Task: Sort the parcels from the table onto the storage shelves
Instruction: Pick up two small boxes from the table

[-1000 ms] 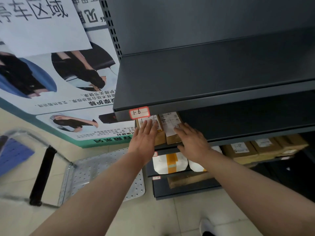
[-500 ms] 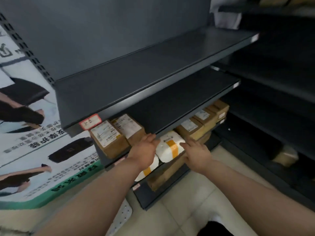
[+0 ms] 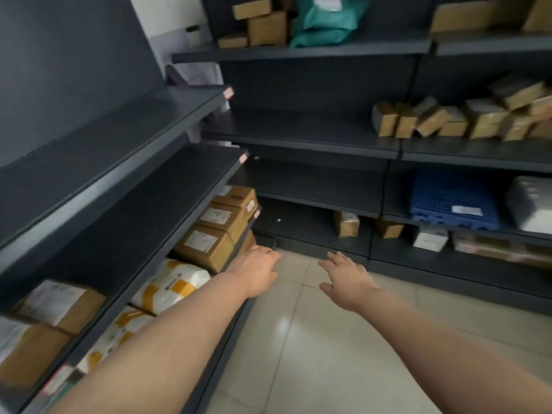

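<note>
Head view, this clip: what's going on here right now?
A person stands in an aisle between dark storage shelves, both arms stretched forward. The left hand and right hand are open and hold nothing, out above the tiled floor. Labelled cardboard boxes and white-and-orange mailer bags already sit on the left unit's lower shelves. No parcel is being carried.

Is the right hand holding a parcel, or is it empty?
Empty. The right hand hangs over the floor tiles with fingers spread, and nothing lies in it.
</note>
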{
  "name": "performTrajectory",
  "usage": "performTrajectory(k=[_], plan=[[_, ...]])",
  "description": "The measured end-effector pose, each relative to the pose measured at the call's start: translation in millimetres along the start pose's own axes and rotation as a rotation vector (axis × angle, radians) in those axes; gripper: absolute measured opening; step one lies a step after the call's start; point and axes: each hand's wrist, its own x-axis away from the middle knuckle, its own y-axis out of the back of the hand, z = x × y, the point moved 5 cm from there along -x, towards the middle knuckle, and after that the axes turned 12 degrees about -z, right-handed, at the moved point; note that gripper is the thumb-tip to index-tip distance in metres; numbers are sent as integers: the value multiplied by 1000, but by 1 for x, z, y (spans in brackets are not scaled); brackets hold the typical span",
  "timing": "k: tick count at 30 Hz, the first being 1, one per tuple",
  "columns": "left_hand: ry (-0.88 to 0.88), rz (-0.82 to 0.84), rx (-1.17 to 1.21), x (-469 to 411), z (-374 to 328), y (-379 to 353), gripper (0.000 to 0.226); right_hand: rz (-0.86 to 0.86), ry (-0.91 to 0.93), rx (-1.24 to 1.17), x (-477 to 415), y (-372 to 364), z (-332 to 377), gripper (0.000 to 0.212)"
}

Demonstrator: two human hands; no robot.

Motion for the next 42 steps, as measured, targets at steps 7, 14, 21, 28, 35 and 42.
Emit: performTrajectory(k=[7, 14, 21, 28, 35, 42], plan=[[-168, 45, 48, -73, -182, -22, 52, -80, -256, -11, 80, 54, -182, 60], [-371, 98, 116, -131, -370, -38, 52, -125, -536, -26, 166, 90, -340, 62], [-608, 148, 95, -192, -527, -49, 54, -195, -814, -69, 233, 110, -458, 60], [-812, 210, 102, -269, -670, -58, 53, -250, -1078, -45, 268, 142, -569, 57], [-1019, 281, 65, -323, -815, -62, 53, -374, -1374, -69, 311, 182, -656, 59], [-1233, 326, 70, -306, -956, -65, 52, -456, -1635, -63, 408, 203, -718, 58]])
